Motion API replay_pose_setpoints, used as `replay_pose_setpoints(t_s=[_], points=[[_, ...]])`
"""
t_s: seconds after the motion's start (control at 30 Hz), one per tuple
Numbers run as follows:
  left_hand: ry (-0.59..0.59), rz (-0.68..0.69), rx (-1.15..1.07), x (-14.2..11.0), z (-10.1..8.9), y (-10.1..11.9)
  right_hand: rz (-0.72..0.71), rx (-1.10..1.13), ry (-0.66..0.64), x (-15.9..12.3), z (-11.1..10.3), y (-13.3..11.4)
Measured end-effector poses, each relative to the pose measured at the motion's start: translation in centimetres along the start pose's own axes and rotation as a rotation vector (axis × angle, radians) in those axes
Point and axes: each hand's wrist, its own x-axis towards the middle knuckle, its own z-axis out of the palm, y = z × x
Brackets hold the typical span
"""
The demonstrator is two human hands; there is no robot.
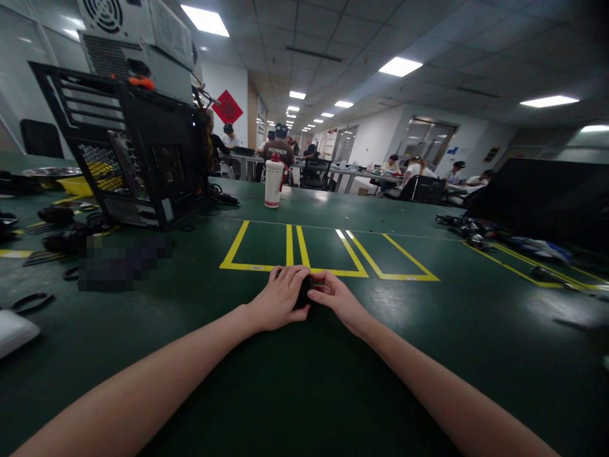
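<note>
A small black object sits between my two hands, low over the green table; its kind is hard to make out. My left hand is wrapped round its left side, thumb below and fingers over the top. On the other side my right hand pinches its right edge with thumb and fingertips. Much of the object is hidden by the fingers. Just beyond the hands, yellow tape marks several boxes on the table.
A white bottle with a red lid stands beyond the tape. To the left is an open black computer case with power supplies stacked on top. Cables lie near it. A dark panel and metal parts are at right. People sit farther back.
</note>
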Motion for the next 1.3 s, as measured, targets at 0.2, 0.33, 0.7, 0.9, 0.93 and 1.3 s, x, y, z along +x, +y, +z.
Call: replay_pose_setpoints(t_s=[0.2, 0.33, 0.7, 0.9, 0.93, 1.3], points=[[0.003, 0.005, -0.007, 0.1, 0.0, 0.0, -0.063, -0.029, 0.015, -0.2, 0.4, 0.0], [0.012, 0.002, -0.004, 0.1, 0.1, -0.1, -0.066, -0.048, 0.06, 0.0, 0.4, 0.1], [0.003, 0.006, 0.005, 0.0, 0.1, 0.1, -0.042, 0.003, -0.015, -0.2, 0.1, 0.0], [0.004, -0.001, 0.005, 0.0, 0.0, 0.1, -0.065, -0.06, 0.049, -0.2, 0.2, -0.1], [0.003, -0.001, 0.002, 0.0, -0.1, 0.1, -0.047, -0.075, 0.062, -0.2, 0.1, -0.1], [-0.006, -0.008, -0.013, 0.0, 0.0, 0.0, 0.001, -0.092, -0.081, 0.0, -0.6, -1.0]])
